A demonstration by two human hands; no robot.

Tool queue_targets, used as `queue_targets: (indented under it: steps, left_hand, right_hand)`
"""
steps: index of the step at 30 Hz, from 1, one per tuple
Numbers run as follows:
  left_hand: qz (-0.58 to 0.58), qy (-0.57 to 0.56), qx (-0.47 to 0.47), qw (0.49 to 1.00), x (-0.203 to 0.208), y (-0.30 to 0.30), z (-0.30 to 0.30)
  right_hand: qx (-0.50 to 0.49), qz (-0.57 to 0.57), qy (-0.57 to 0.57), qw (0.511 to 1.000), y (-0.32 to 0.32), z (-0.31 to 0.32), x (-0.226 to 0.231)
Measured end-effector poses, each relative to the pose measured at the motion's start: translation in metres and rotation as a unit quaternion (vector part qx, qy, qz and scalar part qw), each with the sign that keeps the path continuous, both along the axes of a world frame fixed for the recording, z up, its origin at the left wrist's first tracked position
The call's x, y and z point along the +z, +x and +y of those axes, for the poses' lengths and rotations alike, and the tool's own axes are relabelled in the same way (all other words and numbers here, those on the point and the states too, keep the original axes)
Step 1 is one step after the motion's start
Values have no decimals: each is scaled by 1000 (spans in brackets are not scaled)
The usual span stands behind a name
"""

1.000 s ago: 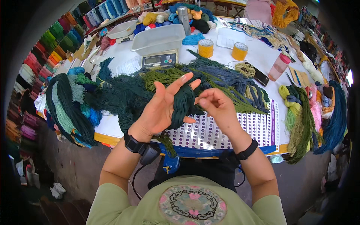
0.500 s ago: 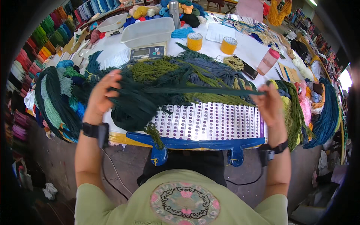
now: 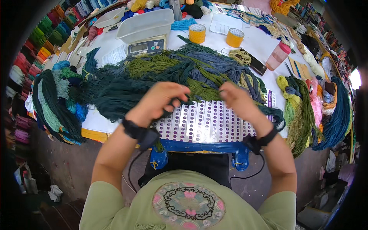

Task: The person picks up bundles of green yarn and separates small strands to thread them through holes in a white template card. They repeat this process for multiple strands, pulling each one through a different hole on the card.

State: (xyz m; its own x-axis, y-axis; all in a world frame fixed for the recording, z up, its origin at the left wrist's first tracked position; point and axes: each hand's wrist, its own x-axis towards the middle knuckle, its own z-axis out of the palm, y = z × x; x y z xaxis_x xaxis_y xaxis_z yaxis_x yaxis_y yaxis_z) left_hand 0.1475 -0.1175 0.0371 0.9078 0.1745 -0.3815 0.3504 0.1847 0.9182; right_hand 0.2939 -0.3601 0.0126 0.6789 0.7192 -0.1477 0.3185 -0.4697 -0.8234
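Dark green yarn runs between both hands' fingers (taut).

Two tape rolls, one scale

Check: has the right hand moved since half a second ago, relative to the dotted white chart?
Yes. The right hand came inward from the dotted white chart's right edge.

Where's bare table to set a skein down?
Bare white table between the orange tape rolls, the phone and the pink bottle. A smaller strip lies behind the rolls. Crowded: the yarn pile fills the centre; skeins line the right edge.
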Motion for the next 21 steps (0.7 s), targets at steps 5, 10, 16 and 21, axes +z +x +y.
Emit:
queue_targets:
  steps: [5,10,16,21]
  left_hand:
    - [98,356,-131,920,-37,35,-58]
    - [-80,536,-33,840,-74,31,-62]
    - [96,-44,26,994,-57,31,-52]
    - [119,-6,-44,992,-63,36,-42]
  right_hand:
    - [82,-137,-7,987,-10,26,-56]
    - [89,-101,8,991,-11,24,-51]
    - [141,-75,51,986,-9,20,-39]
    - [107,-79,-37,990,-11,29,-24]
